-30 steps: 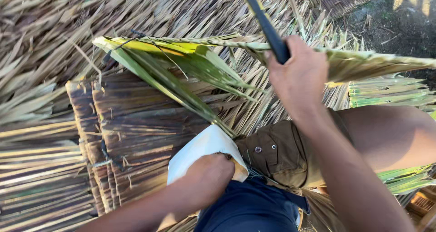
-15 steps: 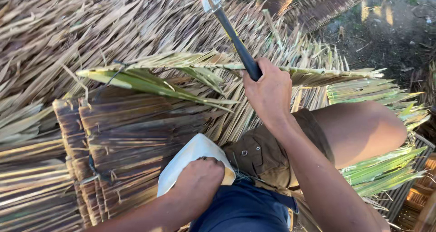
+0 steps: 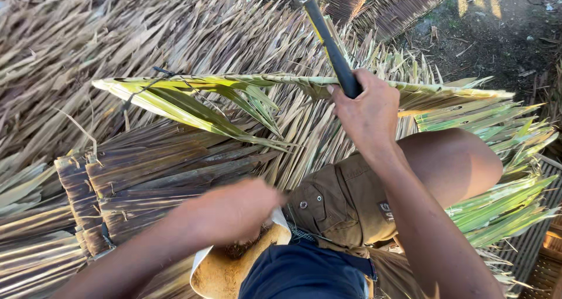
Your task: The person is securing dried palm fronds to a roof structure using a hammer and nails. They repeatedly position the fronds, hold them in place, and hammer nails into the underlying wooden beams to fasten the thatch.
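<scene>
Head view: right hand gripping black-handled metal-headed tool over green palm frond; left hand blurred, grip unclear, touching tan bowl-shaped container.

A palm frond lies across the dried thatch, a bundle of leaf strips near left of it, bare ground far right.
</scene>
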